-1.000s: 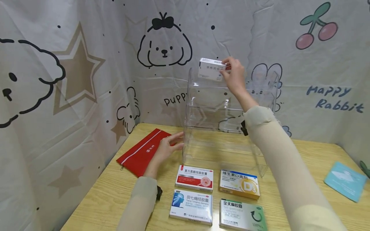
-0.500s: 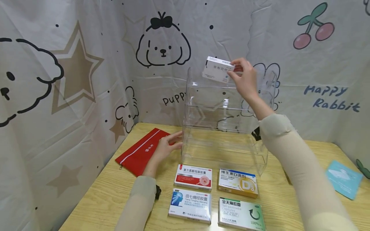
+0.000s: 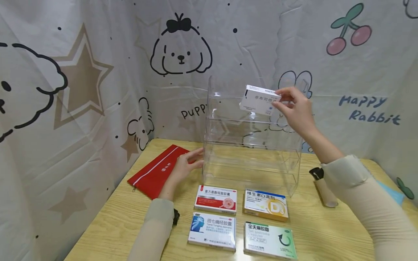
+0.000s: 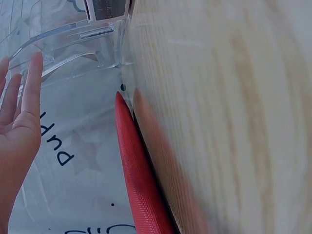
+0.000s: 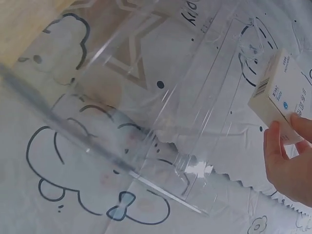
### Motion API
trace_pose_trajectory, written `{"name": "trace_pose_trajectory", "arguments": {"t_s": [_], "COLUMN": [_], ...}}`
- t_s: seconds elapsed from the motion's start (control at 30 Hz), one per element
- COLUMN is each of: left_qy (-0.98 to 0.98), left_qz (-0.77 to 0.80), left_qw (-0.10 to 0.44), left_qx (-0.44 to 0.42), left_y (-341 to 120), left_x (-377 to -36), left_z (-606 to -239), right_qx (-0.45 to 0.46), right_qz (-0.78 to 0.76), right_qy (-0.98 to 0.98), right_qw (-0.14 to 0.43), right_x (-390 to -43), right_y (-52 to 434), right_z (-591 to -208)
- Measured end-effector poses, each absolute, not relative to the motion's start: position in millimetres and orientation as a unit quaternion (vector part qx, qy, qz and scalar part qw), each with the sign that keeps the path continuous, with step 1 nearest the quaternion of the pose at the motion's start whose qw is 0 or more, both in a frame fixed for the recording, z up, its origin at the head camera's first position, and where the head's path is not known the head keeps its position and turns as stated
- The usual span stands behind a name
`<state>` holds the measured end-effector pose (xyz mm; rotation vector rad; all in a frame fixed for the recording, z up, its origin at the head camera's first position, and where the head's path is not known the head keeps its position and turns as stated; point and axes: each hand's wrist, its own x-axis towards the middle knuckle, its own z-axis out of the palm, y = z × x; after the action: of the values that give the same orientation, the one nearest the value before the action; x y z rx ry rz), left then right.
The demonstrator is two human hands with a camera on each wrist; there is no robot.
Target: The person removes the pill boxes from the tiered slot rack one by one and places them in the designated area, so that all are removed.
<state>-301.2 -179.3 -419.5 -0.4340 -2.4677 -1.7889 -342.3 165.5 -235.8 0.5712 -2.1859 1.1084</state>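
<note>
The left hand (image 3: 184, 167) lies low on the counter (image 3: 114, 224) with fingers straight and relaxed, fingertips touching the near left corner of the clear acrylic shelf rack (image 3: 251, 159); it holds nothing. Under its palm lies a red zip pouch (image 3: 155, 173), close to the counter's left edge. The left wrist view shows the flat fingers beside the rack's clear wall and the pouch's edge (image 4: 139, 180), which the head view cannot show so closely. Near the rack's front, four medicine boxes (image 3: 241, 217) lie flat in two rows, with bare wood on either side. The right hand (image 3: 295, 110) is raised at the rack's upper right, thumb and fingers pinching the end of a white medicine box (image 3: 259, 99), tilted, above the top tier. The right wrist view shows its barcode side (image 5: 282, 90) clear of the rack walls.
</note>
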Motion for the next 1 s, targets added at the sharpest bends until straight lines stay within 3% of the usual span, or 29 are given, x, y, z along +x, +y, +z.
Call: {"name": "trace_pose_trajectory", "arguments": {"t_s": [1.0], "left_qy": [-0.779], "left_qz": [-0.610], "left_qw": [0.028], "left_qx": [-0.142], "left_y": [-176], "left_x": [-303], "left_z": [-419], "right_qx": [0.185], "right_qz": [0.340], "right_qy": [-0.910], "right_qw": [0.150], "right_x": [-228], "right_y": [283], "right_z": [-350]}}
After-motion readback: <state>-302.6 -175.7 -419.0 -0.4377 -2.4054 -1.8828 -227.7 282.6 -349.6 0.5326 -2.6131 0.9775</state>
